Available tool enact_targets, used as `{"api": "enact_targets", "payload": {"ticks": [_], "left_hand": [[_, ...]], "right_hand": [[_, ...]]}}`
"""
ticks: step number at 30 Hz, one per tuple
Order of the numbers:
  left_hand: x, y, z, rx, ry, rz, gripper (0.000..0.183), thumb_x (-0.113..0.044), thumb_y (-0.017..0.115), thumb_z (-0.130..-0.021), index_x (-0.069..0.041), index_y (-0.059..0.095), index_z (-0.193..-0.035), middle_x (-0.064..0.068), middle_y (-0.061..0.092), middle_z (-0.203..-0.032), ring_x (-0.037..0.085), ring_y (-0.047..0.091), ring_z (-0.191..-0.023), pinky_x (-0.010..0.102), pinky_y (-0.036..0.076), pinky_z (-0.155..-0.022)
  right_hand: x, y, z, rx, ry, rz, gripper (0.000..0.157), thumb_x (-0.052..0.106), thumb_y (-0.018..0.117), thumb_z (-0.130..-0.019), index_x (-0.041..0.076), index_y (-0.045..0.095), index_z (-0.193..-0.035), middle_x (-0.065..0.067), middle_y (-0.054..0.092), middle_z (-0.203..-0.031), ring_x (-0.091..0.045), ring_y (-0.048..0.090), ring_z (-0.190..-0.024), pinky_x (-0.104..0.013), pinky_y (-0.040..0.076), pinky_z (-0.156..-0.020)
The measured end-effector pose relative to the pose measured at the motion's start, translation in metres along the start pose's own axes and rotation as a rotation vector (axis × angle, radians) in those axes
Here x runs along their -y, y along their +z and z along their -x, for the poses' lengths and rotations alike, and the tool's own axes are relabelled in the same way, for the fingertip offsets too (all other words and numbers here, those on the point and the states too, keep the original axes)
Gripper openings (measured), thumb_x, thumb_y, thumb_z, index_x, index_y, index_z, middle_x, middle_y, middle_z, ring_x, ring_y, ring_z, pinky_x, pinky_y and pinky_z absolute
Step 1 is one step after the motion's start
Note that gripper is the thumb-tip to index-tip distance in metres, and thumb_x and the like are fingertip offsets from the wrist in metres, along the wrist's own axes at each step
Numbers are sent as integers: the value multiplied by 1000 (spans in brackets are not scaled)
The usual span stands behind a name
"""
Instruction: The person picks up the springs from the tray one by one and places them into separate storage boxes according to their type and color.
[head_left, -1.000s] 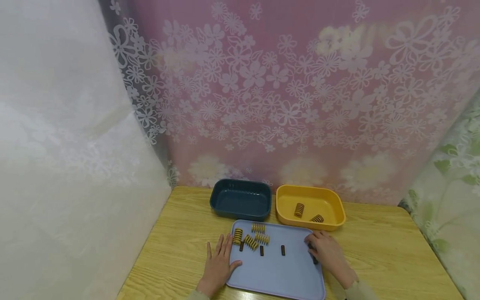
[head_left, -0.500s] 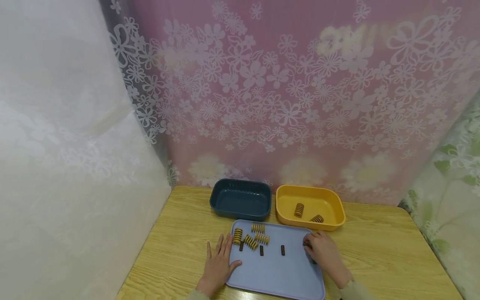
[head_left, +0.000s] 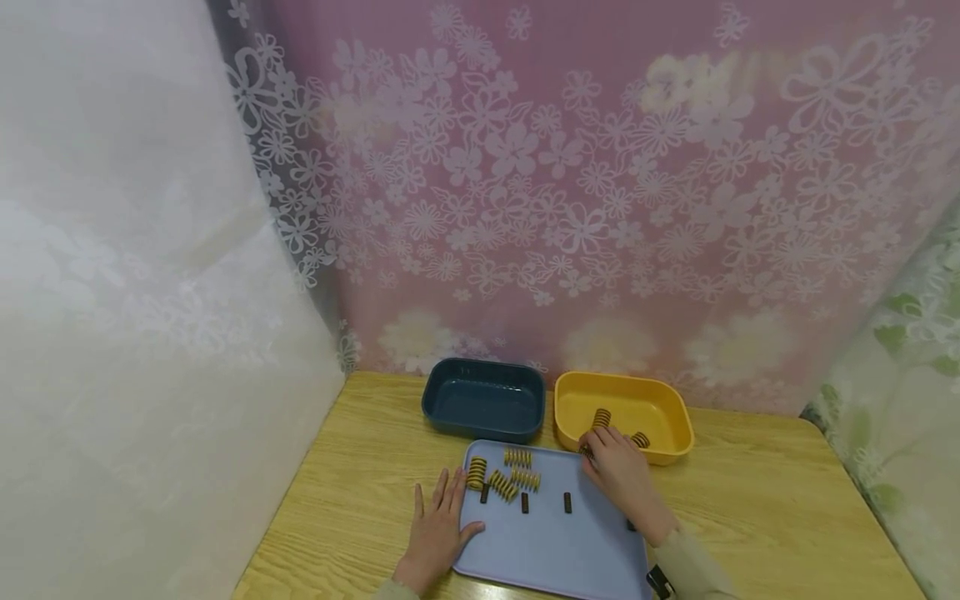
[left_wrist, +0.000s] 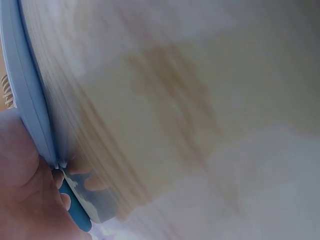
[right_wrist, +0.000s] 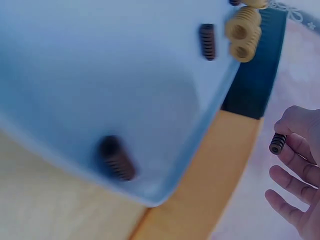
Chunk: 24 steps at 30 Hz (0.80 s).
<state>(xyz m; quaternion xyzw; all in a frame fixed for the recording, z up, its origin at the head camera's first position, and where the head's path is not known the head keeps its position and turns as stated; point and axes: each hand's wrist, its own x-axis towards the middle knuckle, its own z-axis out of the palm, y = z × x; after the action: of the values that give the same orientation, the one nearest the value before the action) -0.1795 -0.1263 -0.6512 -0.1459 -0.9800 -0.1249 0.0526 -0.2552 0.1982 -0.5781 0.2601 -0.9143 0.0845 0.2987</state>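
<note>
The right hand (head_left: 621, 475) is pinching 1 dark spring (right_wrist: 278, 143) over the tray (head_left: 555, 550) at 1 o'clock; the left hand (head_left: 435, 533) is lying splayed at 9 o'clock. From my console, I am judging that a slack pinch is risking a drop. I am counting 4 tray-borne dark springs (head_left: 567, 502), 4 yellow springs (head_left: 477, 473), 2 binned springs (head_left: 602, 417).

no text, label, brand, number or sign can be read; none on the dark teal bin (head_left: 483, 431), the yellow bin (head_left: 652, 412) or the lilac tray (head_left: 540, 550) — and none on the yellow springs (head_left: 477, 472) or dark springs (head_left: 567, 502); the black piece (head_left: 660, 582) at the right sleeve (head_left: 692, 565) is too small to tell
</note>
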Motion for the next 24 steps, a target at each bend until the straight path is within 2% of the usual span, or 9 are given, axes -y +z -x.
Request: {"api": "enact_targets", "payload": {"ticks": [4, 11, 17, 24], "left_hand": [[0, 0, 0, -7, 5, -3, 85, -57, 57, -94, -4, 34, -157, 9, 38, -161, 33, 31, -150, 70, 22, -114], [-1, -4, 1, -12, 8, -3, 85, -57, 58, -94, -3, 35, -157, 10, 38, -161, 33, 32, -150, 70, 23, -114], [-1, -3, 2, -65, 34, -42, 84, -58, 59, -93, -2, 40, -154, 11, 42, -158, 34, 37, -147, 70, 28, -110], [0, -3, 2, -105, 36, -82, 84, -59, 60, -92, -2, 44, -152, 9, 46, -156, 33, 40, -145, 68, 32, -109]], "right_hand": [[7, 0, -24, 21, 17, -30, 23, 11, 85, -77, 9, 68, -92, -4, 65, -87, -26, 60, -81, -42, 52, -69], [22, 7, -66, 34, 23, -58, 23, 13, 87, -78, 8, 70, -93, -4, 66, -86, -23, 59, -79, -39, 55, -72], [28, 34, -88, 46, -8, -95, 21, 11, 88, -77, 8, 73, -91, -5, 68, -85, -23, 61, -77, -39, 55, -74], [36, 62, -108, 159, 31, -118, 15, 14, 85, -82, 11, 74, -92, -3, 69, -85, -23, 58, -78, -37, 54, -75]]}}
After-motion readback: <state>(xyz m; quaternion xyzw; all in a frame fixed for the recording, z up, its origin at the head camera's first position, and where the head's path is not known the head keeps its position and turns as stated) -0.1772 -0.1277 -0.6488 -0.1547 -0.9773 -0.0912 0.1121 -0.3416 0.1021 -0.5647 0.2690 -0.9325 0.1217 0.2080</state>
